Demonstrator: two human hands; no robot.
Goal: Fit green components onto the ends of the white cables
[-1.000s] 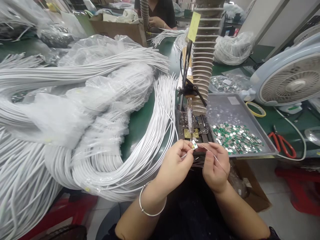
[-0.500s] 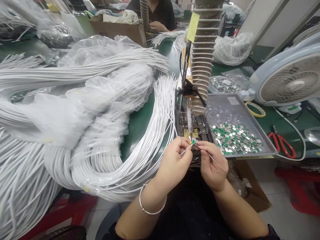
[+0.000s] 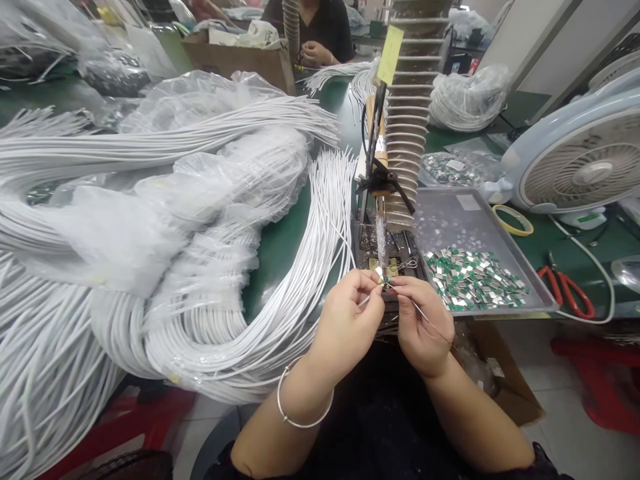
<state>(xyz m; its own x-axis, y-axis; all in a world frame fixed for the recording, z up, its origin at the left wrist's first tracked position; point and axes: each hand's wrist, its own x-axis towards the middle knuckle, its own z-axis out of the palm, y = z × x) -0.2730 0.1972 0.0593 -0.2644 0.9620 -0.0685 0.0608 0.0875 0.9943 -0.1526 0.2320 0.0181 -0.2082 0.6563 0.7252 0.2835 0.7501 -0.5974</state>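
Note:
Thumb and fingers of my left hand (image 3: pixel 350 320) pinch a thin white cable (image 3: pixel 367 299). At those fingertips sits a small metal connector (image 3: pixel 379 272) with a bit of green, partly hidden by the fingers. My right hand (image 3: pixel 425 327) is closed on a thin solder wire (image 3: pixel 426 316), whose end reaches the connector. Just above both hands, a soldering iron (image 3: pixel 381 240) is clamped upright with its tip pointing down at the connector. Whether tip and connector touch cannot be made out.
A grey tray (image 3: pixel 450 207) of green-and-silver connectors stands right, near red-handled cutters (image 3: pixel 567 290), yellow tape (image 3: pixel 525 230) and a fan (image 3: pixel 595 170). White cable bundles (image 3: pixel 295 287) cover the left. A ribbed duct (image 3: pixel 413 113) hangs behind the iron. Another person's hand (image 3: pixel 316 53) is across the table.
The connector at my left fingertips has turned, its silver side now showing more and its green less. Both hands stay close together under the iron. The other person's hand across the table has risen slightly.

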